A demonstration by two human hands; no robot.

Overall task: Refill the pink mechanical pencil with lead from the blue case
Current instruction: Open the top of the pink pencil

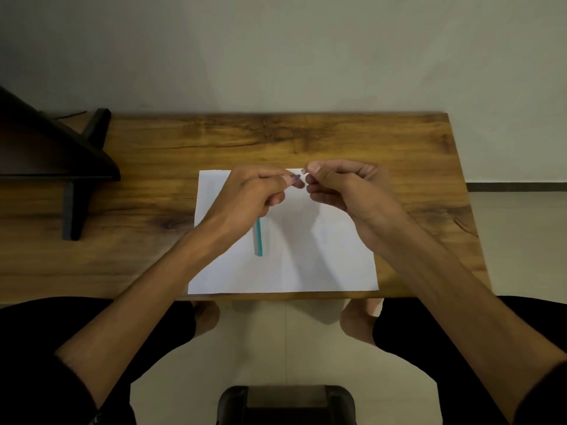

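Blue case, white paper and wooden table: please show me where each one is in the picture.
blue case (258, 239), head view, on its visible lower half.
white paper (306, 265), head view, on a bare part near the front.
wooden table (153, 167), head view, on the bare top, left side.

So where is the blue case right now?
In the head view the blue case lies on the white paper on the wooden table, left of the middle, just below the left hand.
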